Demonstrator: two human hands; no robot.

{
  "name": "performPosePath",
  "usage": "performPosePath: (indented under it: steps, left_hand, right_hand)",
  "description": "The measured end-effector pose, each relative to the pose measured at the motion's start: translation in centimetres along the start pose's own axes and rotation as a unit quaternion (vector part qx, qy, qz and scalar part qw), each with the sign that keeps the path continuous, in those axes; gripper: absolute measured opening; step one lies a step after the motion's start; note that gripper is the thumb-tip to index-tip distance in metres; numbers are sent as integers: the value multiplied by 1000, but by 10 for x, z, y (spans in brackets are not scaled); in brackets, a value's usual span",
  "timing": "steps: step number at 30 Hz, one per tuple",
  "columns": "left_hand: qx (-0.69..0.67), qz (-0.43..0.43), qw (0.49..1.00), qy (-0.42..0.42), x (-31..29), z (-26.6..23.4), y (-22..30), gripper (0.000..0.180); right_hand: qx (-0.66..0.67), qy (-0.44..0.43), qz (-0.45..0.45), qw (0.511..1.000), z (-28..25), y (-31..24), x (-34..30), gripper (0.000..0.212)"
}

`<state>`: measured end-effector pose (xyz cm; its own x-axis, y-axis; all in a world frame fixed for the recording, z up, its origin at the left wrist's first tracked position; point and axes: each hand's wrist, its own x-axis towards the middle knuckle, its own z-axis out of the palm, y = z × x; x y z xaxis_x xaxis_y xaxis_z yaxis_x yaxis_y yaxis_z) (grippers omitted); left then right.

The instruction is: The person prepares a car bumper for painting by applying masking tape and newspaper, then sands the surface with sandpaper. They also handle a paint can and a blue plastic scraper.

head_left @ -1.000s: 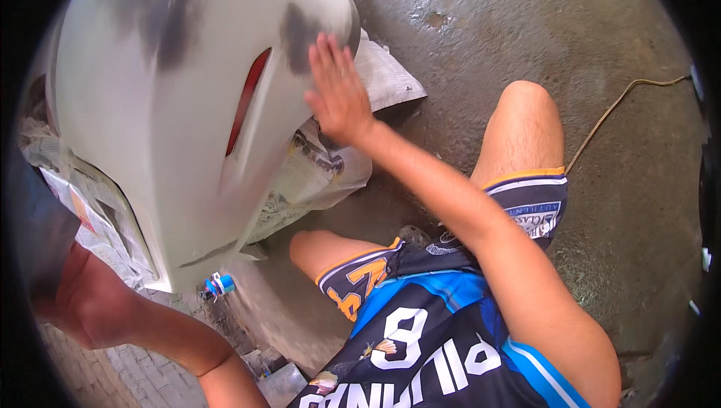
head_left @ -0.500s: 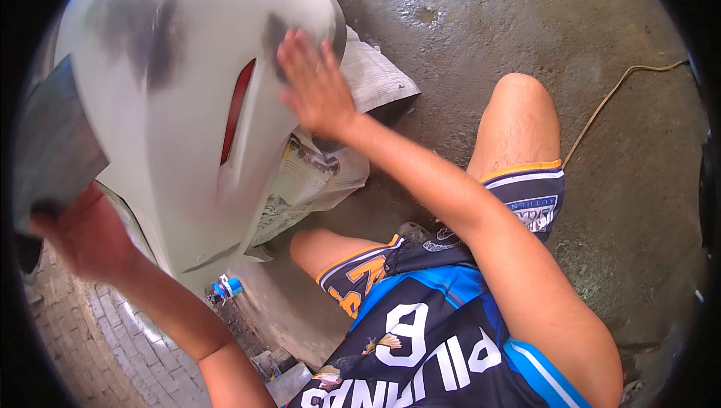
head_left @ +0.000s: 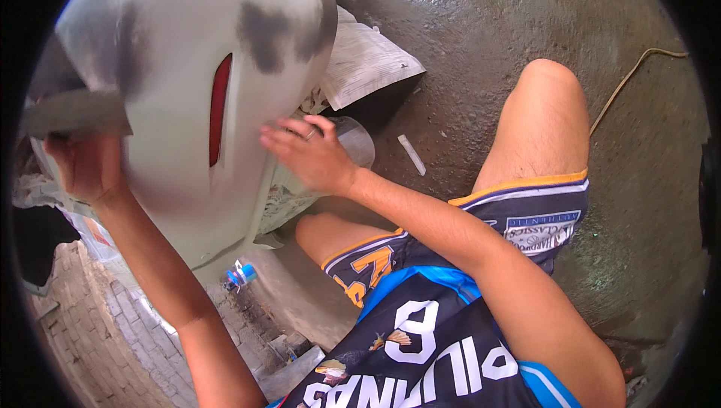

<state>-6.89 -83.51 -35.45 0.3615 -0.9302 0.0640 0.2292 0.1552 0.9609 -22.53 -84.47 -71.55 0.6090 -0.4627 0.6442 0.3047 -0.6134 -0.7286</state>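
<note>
A pale grey-white car bumper fills the upper left, with a slim red reflector set in it. Dark smudged patches mark its surface. My left hand grips a dark grey sheet that looks like sandpaper, raised at the bumper's left side; part of the sheet is blurred. Flat and empty, my right hand has its fingers stretched out against the bumper's right edge, below and right of the reflector.
Newspaper sheets stick out from behind the bumper. A white strip lies on the wet concrete floor, where a tan cord runs at the right. A blue-capped bottle stands near the brick paving.
My right hand has slid down from the upper dark patch to the lower right edge. My left hand has moved up slightly, tilting the sheet. The view has shifted a little.
</note>
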Motion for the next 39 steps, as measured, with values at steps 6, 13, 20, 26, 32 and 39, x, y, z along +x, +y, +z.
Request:
performPosePath:
  steps: [6,13,20,26,32,39]
  left_hand:
    - [57,-21,994,-94,9,5,-7,50]
    - [42,-28,995,-83,8,9,-3,49]
    - [46,-24,995,-90,7,10,-5,47]
    - [69,14,997,-11,5,13,-7,39]
    - [45,19,997,-53,8,8,-8,43]
    - [62,3,997,-53,9,9,-11,43]
  right_hand:
    - [-20,98,232,968,-20,54,50,46]
    - [-19,89,146,985,2,9,82,71]
    - [-62,22,78,995,-5,14,36,76]
    - [-86,97,122,984,-10,47,92,72]
    - [-98,19,67,993,-4,8,53,76]
    - [-114,40,56,991,-2,29,44,76]
